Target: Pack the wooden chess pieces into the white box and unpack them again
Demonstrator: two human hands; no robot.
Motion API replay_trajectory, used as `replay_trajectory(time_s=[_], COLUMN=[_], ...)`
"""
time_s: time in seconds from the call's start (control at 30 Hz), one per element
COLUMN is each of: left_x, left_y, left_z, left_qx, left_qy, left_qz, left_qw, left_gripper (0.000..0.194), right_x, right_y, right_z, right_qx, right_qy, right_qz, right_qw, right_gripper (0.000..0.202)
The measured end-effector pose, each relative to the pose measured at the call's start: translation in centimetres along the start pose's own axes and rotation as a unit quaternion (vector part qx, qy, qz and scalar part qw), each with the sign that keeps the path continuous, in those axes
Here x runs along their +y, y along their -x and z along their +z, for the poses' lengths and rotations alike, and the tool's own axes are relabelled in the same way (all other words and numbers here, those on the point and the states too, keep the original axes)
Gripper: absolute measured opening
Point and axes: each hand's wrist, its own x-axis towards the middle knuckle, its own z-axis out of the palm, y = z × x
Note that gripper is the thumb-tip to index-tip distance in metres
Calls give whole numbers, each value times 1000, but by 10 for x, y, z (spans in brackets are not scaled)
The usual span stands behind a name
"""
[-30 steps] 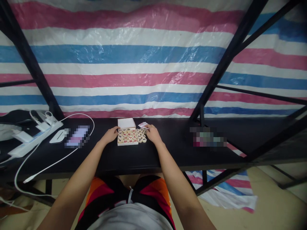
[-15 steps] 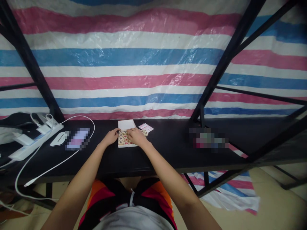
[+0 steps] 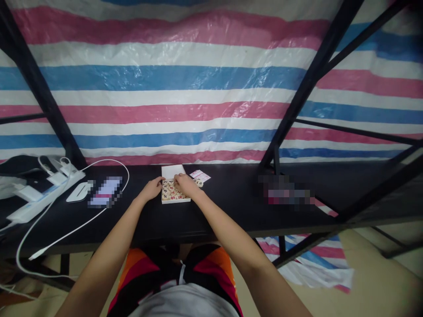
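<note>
A shallow white box (image 3: 176, 201) holds several round Chinese chess pieces (image 3: 170, 191) with red and black characters. My left hand (image 3: 153, 188) grips the box's left side, fingertips at its upper left corner. Over the right part of the box bends my right hand (image 3: 186, 184), its fingers drawn together and pointing down among the pieces. Whatever lies between those fingertips is hidden. A white flap or lid (image 3: 173, 171) lies behind the box. Right of it, partly covered by my right hand, are a few loose chess pieces (image 3: 199, 182).
A pink-and-white card (image 3: 202, 176) lies behind the loose pieces. Left on the black table (image 3: 224, 215) are a blurred-out phone (image 3: 106, 192), a white device (image 3: 78, 192), a power strip (image 3: 42, 198) and white cables. A blurred object (image 3: 287, 192) sits far right, near black metal posts.
My right hand's fingers have drawn closer together and shifted slightly over the pieces. My left hand stays at the box. The whole view has slid a little.
</note>
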Motion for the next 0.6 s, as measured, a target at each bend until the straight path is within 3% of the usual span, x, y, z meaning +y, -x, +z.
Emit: replay_trajectory(time_s=[0.2, 0.33, 0.47, 0.6], left_x=[0, -1, -1, -1], left_y=[1, 0, -1, 0], left_z=[-1, 0, 1, 1], left_qx=[-7, -8, -9, -2], left_qy=[6, 4, 2, 5], left_qz=[-1, 0, -11, -10], left_qw=[1000, 1000, 1000, 1000], left_gripper=[42, 42, 42, 42], right_x=[38, 80, 102, 98], right_y=[30, 69, 90, 91], right_z=[-24, -22, -7, 0], right_qx=[175, 255, 207, 153], right_qy=[-148, -178, -179, -159], right_qz=[31, 160, 272, 275], right_qw=[973, 937, 922, 936], right_gripper=[19, 17, 17, 21])
